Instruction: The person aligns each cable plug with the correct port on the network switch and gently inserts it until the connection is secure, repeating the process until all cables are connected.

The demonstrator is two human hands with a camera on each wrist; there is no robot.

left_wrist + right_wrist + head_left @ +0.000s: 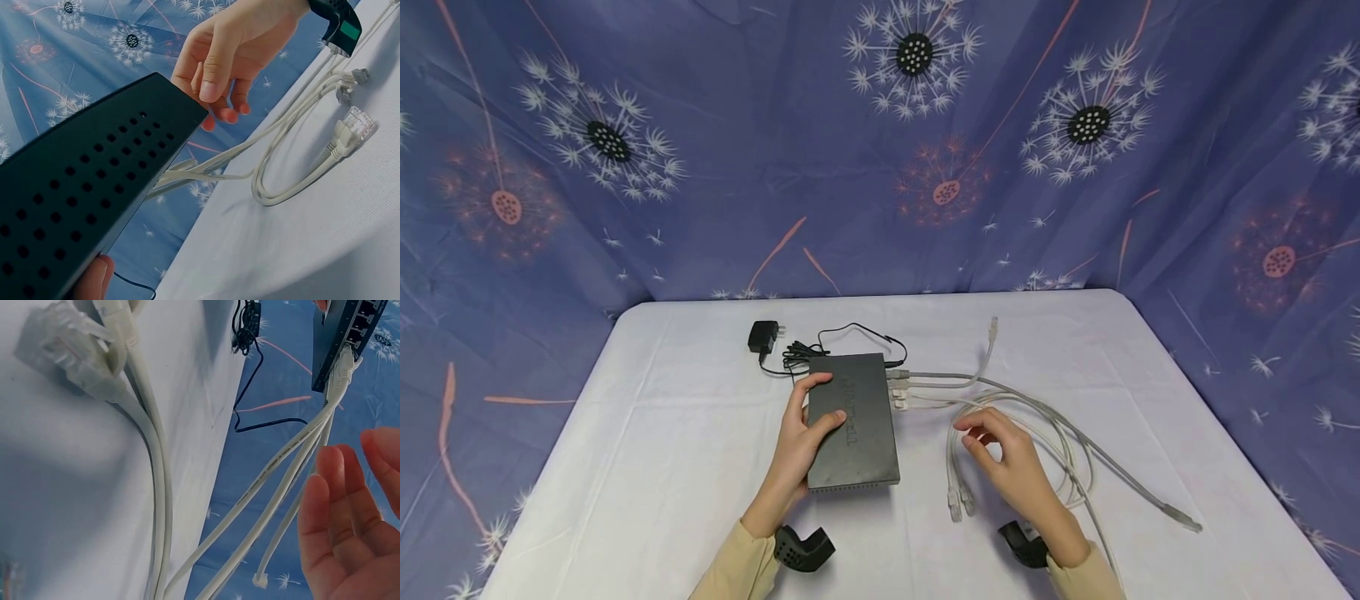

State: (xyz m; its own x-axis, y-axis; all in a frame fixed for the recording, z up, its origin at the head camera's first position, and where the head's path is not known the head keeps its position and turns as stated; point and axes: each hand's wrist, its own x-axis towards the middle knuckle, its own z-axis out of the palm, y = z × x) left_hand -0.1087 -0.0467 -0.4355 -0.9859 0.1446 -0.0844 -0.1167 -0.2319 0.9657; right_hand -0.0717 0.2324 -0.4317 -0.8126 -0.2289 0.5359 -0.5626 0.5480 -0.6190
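A black network switch (865, 450) is held in my left hand (795, 450), thumb on its top face and fingers at its left side. Several pale network cables are plugged into its right side, their white plugs (898, 398) side by side. Empty ports (361, 324) show beside them in the right wrist view. My right hand (1017, 467) hovers over the coiled cables (1063, 442) with loosely bent fingers and nothing between them. In the left wrist view, the switch's perforated side (94, 175) hides most of my left hand.
A black power adapter (763, 336) lies at the back left, and its bundled cord (805, 354) runs to the switch. Free cable plugs lie on the white table (647, 467): a clear pair (957, 504) near the front and a grey one (1183, 518) at the right.
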